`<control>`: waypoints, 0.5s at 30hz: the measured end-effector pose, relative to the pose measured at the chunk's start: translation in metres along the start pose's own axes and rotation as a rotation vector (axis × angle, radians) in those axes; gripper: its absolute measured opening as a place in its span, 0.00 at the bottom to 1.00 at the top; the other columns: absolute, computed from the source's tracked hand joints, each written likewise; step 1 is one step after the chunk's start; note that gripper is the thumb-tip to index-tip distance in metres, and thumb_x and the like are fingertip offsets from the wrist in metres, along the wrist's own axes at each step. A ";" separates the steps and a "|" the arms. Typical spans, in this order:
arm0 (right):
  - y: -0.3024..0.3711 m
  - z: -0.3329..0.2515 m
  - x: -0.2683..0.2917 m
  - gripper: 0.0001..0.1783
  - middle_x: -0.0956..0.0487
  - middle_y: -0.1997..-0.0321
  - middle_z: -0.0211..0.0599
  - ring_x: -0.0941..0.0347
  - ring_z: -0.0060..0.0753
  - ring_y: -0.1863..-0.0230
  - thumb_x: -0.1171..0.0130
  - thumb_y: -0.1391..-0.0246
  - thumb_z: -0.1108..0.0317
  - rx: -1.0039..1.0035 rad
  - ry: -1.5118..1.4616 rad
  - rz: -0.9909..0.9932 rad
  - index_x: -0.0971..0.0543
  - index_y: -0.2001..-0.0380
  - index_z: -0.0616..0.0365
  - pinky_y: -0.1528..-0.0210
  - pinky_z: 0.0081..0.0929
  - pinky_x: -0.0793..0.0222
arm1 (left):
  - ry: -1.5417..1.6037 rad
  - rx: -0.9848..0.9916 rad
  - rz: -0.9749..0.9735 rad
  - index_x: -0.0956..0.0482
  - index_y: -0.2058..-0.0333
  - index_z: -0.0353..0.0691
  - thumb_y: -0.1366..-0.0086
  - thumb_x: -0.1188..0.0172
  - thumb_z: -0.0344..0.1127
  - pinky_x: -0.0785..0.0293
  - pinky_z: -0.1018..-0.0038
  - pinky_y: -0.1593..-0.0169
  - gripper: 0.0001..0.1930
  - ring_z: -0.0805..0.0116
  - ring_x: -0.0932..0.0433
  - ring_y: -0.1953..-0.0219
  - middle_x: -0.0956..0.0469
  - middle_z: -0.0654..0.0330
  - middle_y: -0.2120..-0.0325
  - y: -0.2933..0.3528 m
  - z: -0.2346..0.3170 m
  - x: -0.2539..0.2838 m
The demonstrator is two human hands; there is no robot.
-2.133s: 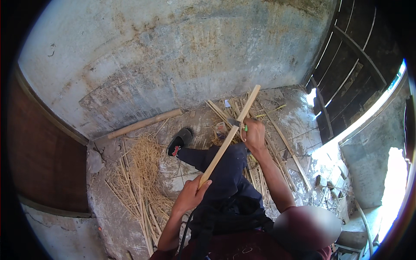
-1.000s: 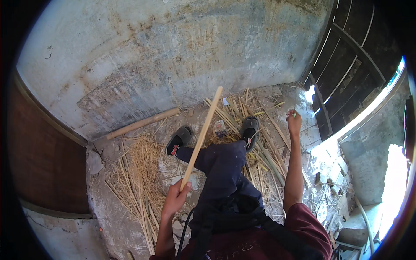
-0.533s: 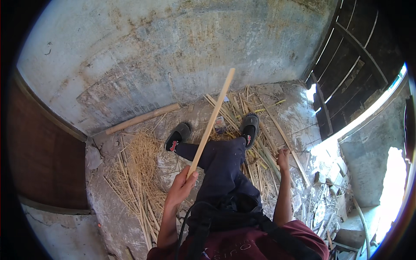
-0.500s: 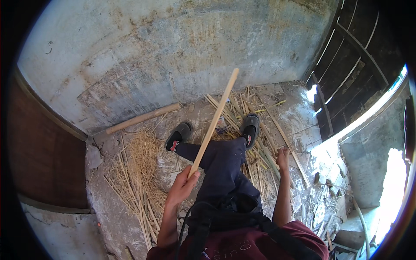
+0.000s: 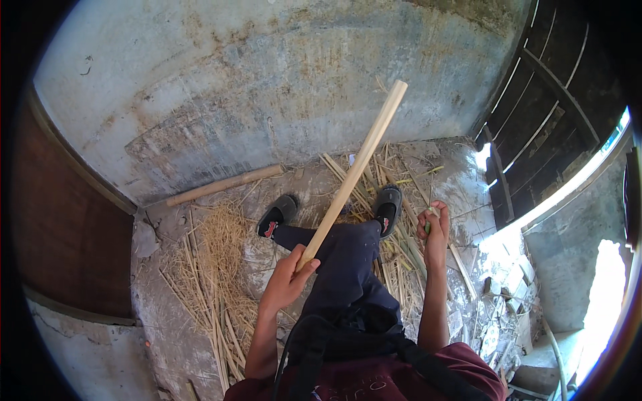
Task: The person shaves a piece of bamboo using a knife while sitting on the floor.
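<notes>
My left hand (image 5: 287,277) is closed round the lower end of a pale, peeled bamboo piece (image 5: 352,172). The piece slants up and away to the right, over my left leg and in front of the wall. To the right of my knees, my right hand (image 5: 435,227) is raised with its fingers curled round a small thing. A green part of it (image 5: 428,228) shows between the fingers; the rest is hidden, so its kind is unclear. The two hands are apart, and my right hand does not touch the bamboo.
Curly pale shavings (image 5: 224,234) and long thin strips (image 5: 217,321) lie on the floor at left. More strips (image 5: 401,267) lie beneath and beside my right leg. A round pole (image 5: 224,185) rests along the stained wall (image 5: 301,87). Broken rubble (image 5: 511,287) is at right.
The bamboo's far end has swung to the right and upward, and the piece has turned, showing a rounder side. My right hand has risen a little, bringing the green part into sight.
</notes>
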State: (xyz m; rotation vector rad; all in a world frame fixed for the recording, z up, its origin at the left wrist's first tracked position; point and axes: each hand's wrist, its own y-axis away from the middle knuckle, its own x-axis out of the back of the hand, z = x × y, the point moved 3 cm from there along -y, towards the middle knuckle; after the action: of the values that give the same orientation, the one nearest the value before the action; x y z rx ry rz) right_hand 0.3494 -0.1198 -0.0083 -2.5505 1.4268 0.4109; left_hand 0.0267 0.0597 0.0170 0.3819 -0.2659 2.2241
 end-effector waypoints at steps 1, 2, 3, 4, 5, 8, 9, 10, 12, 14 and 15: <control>0.004 -0.009 -0.005 0.10 0.31 0.70 0.26 0.43 0.15 0.76 0.49 0.27 0.68 0.005 -0.002 0.002 0.32 0.46 0.46 0.74 0.18 0.50 | -0.002 -0.005 -0.002 0.31 0.63 0.39 0.22 0.37 0.42 0.45 0.68 0.74 0.15 0.76 0.42 0.79 0.39 0.62 0.82 0.001 0.000 0.001; 0.008 -0.017 -0.010 0.10 0.32 0.70 0.27 0.43 0.16 0.76 0.51 0.27 0.68 0.010 -0.040 -0.004 0.32 0.45 0.47 0.74 0.18 0.49 | -0.011 0.002 -0.012 0.30 0.62 0.39 0.22 0.37 0.41 0.45 0.69 0.74 0.15 0.76 0.42 0.79 0.39 0.62 0.82 0.003 0.000 0.002; 0.011 -0.024 -0.014 0.10 0.32 0.70 0.28 0.43 0.17 0.76 0.53 0.26 0.68 0.013 -0.076 -0.010 0.33 0.45 0.47 0.74 0.18 0.48 | -0.020 0.010 -0.024 0.29 0.62 0.39 0.22 0.36 0.41 0.44 0.69 0.75 0.14 0.76 0.41 0.79 0.38 0.63 0.82 0.005 -0.001 0.002; 0.013 -0.030 -0.017 0.10 0.32 0.70 0.28 0.43 0.17 0.76 0.53 0.26 0.68 0.014 -0.078 -0.007 0.33 0.45 0.47 0.74 0.18 0.48 | -0.021 0.009 -0.027 0.29 0.62 0.39 0.22 0.36 0.41 0.44 0.69 0.75 0.14 0.76 0.41 0.79 0.38 0.63 0.82 0.007 -0.003 0.002; 0.014 -0.036 -0.021 0.10 0.31 0.71 0.30 0.41 0.18 0.75 0.54 0.25 0.68 0.048 -0.111 -0.020 0.34 0.44 0.48 0.73 0.19 0.46 | -0.030 0.034 -0.050 0.28 0.60 0.38 0.23 0.36 0.40 0.46 0.71 0.74 0.13 0.78 0.42 0.78 0.39 0.66 0.81 0.010 -0.006 0.001; 0.020 -0.055 -0.035 0.10 0.30 0.71 0.32 0.39 0.20 0.75 0.57 0.24 0.66 0.101 -0.156 -0.029 0.36 0.44 0.50 0.73 0.20 0.42 | -0.031 0.063 -0.070 0.26 0.59 0.38 0.23 0.36 0.39 0.46 0.73 0.73 0.12 0.80 0.42 0.76 0.39 0.69 0.80 0.020 -0.019 -0.006; 0.023 -0.061 -0.040 0.10 0.30 0.71 0.33 0.38 0.21 0.75 0.57 0.23 0.65 0.118 -0.166 -0.027 0.36 0.44 0.50 0.72 0.20 0.41 | -0.023 0.068 -0.065 0.25 0.59 0.38 0.23 0.35 0.39 0.46 0.73 0.73 0.11 0.80 0.42 0.76 0.38 0.69 0.80 0.023 -0.024 -0.007; 0.025 -0.067 -0.044 0.10 0.30 0.71 0.33 0.38 0.21 0.75 0.57 0.23 0.65 0.120 -0.167 -0.025 0.36 0.44 0.50 0.72 0.20 0.41 | -0.023 0.067 -0.067 0.25 0.59 0.38 0.23 0.35 0.39 0.46 0.73 0.73 0.11 0.80 0.42 0.76 0.38 0.69 0.80 0.025 -0.028 -0.009; 0.031 -0.076 -0.053 0.10 0.29 0.72 0.35 0.37 0.21 0.75 0.57 0.23 0.64 0.172 -0.142 -0.090 0.36 0.44 0.51 0.72 0.21 0.40 | 0.005 0.096 -0.073 0.25 0.59 0.38 0.23 0.35 0.37 0.45 0.73 0.72 0.11 0.80 0.41 0.75 0.38 0.68 0.79 0.030 -0.034 -0.011; 0.035 -0.080 -0.058 0.10 0.28 0.71 0.35 0.36 0.21 0.74 0.56 0.23 0.63 0.209 -0.118 -0.117 0.36 0.44 0.51 0.72 0.21 0.39 | 0.015 0.083 -0.071 0.24 0.58 0.37 0.22 0.37 0.38 0.44 0.73 0.72 0.10 0.79 0.41 0.75 0.37 0.68 0.79 0.035 -0.035 -0.015; 0.037 -0.082 -0.060 0.11 0.27 0.71 0.36 0.35 0.21 0.74 0.56 0.23 0.63 0.246 -0.093 -0.146 0.36 0.44 0.52 0.72 0.22 0.39 | 0.026 0.070 -0.067 0.23 0.57 0.37 0.21 0.39 0.39 0.43 0.72 0.71 0.11 0.78 0.40 0.75 0.37 0.68 0.79 0.036 -0.034 -0.016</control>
State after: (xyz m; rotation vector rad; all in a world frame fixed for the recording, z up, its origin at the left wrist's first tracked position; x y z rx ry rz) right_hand 0.2996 -0.1154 0.0874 -2.3844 1.1704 0.3050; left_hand 0.0019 0.0370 -0.0226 0.3942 -0.1597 2.1754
